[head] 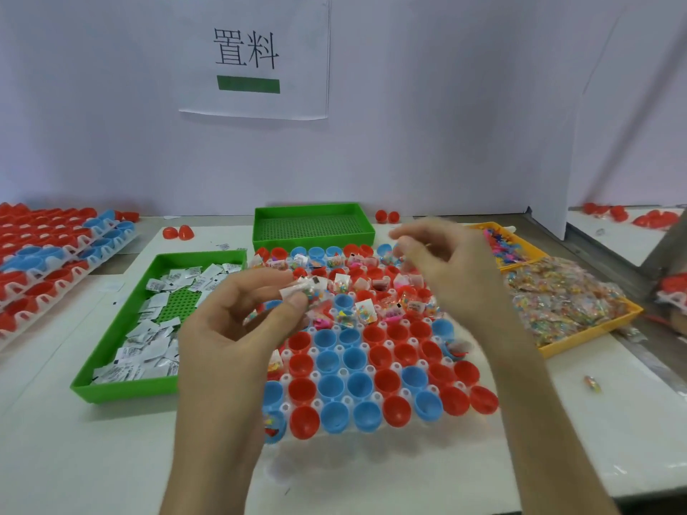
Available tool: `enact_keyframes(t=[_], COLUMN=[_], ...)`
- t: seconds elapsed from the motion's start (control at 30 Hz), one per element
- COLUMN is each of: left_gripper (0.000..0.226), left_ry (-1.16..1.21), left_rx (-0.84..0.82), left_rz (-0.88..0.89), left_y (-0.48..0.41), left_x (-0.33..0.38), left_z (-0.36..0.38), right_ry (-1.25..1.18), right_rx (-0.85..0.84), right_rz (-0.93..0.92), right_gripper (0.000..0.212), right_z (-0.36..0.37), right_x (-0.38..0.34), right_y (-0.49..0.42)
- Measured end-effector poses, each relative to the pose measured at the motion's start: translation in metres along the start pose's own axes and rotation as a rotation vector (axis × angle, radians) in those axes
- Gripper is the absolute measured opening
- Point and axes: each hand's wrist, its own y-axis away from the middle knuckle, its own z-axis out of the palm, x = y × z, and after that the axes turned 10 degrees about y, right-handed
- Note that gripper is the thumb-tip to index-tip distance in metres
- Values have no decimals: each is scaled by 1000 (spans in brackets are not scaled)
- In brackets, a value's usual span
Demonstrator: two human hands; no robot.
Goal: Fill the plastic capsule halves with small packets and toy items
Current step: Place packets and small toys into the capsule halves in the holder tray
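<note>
**Filling station: left hand holding packets, right hand unclear**

Head view. We record a white rack [336,397] of red and blue capsule halves [371,381] in the middle of the white table [371,477], open sides up. The halves in the far rows hold clear packets and small toy pieces. A few halves along the near left edge hold items too.

The left hand [238,328] is raised over the left part of the rack. Its thumb and fingers pinch a bunch of small packets [301,291].

The right hand [446,269] is raised over the far right rows. It is blurred and its fingers are curled. We cannot tell whether it holds anything.

To the left of the rack, a green tray [111,388] holds white sachets [148,351]. A second green tray [312,236] stands behind the rack.

To the right, a yellow tray [587,340] holds a heap of coloured packets [557,295], with a yellow tray of toys [502,247] behind it. One loose packet [592,383] lies on the table near the yellow tray.

Stacked racks [55,262] of capsule halves stand at far left. A paper sign [252,57] hangs on the wall.
</note>
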Motion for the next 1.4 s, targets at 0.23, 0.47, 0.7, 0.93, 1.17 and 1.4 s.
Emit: enact_keyframes(t=[0.23, 0.47, 0.7, 0.93, 1.17, 1.4], left_gripper=[26, 24, 27, 26, 21, 25], left_ry=[30, -24, -24, 27, 59, 101], left_rx=[26, 29, 74, 46, 13, -94], left_rz=[10, -15, -21, -27, -33, -89], left_y=[-8, -2, -3, 5, 10, 14], left_x=[-8, -11, -7, -5, 1, -1], left_z=[-4, -2, -10, -1, 6, 16], right_ry=[796, 845, 643, -227, -516, -509], right_rx=[-353, -321, -24, 143, -3, 86], right_rz=[207, 190, 169, -14, -3, 46], right_gripper=[27, 8, 10, 18, 15, 20], right_z=[-5, 2, -6, -12, 9, 15], right_x=[151, 170, 119, -15, -58, -49], right_y=[-93, -103, -98, -17, 56, 65])
